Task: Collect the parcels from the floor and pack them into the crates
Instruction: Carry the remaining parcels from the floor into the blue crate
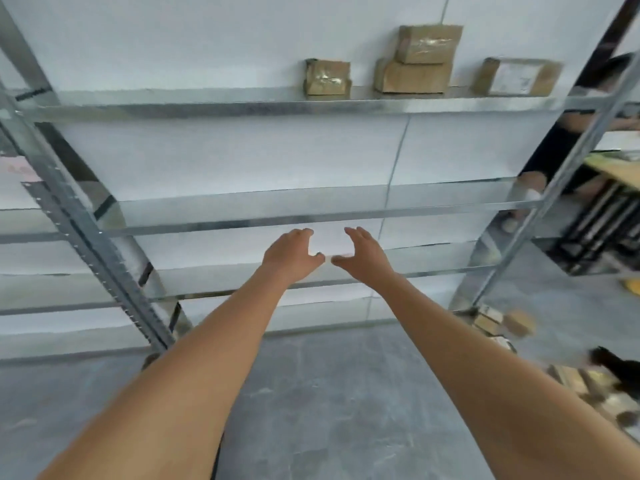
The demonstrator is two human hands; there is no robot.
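Observation:
Both my arms reach forward toward a metal shelving rack (242,221). My left hand (289,251) and my right hand (362,252) hang side by side in front of a lower shelf, fingers loosely curved, thumbs nearly touching, nothing held. Several brown cardboard parcels stand on the upper shelf: a small one (327,77), a stack of two (414,76), and one with a white label (516,76). More parcels (516,322) lie on the grey floor at the right. No crate is in view.
A white wall backs the rack. Slanted steel uprights (86,230) stand at left and right. Another person (568,140) stands behind the right upright. A dark object (613,367) and more boxes (575,379) lie at the lower right. Grey floor (329,393) is below.

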